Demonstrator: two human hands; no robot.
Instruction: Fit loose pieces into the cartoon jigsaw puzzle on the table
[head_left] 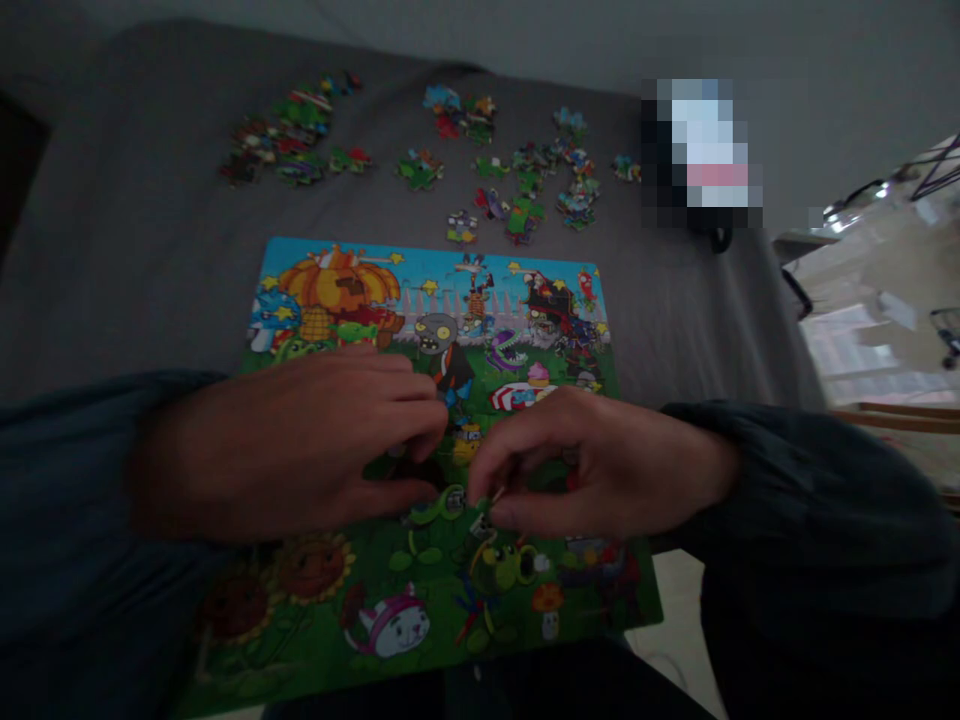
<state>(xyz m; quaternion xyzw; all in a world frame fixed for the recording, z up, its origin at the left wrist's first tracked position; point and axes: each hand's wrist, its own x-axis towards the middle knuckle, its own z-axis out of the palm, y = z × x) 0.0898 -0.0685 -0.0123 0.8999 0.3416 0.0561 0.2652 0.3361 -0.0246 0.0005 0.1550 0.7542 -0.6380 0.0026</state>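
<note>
A colourful cartoon jigsaw board [420,300] lies on a grey cloth surface [135,250] in front of me. My left hand [300,440] rests over the board's middle left, fingers curled and pinched toward the centre. My right hand [592,465] meets it from the right, fingertips pinched on a small green puzzle piece [480,512] just above the board. The fingertips of both hands nearly touch. Dark sleeves cover both forearms. What my left fingertips grip is hidden.
Loose puzzle pieces lie in scattered groups beyond the board: one cluster at far left [289,140], others at centre and right [525,180]. A blurred white object [705,150] sits at the cloth's far right. A pale floor and furniture [870,300] lie to the right.
</note>
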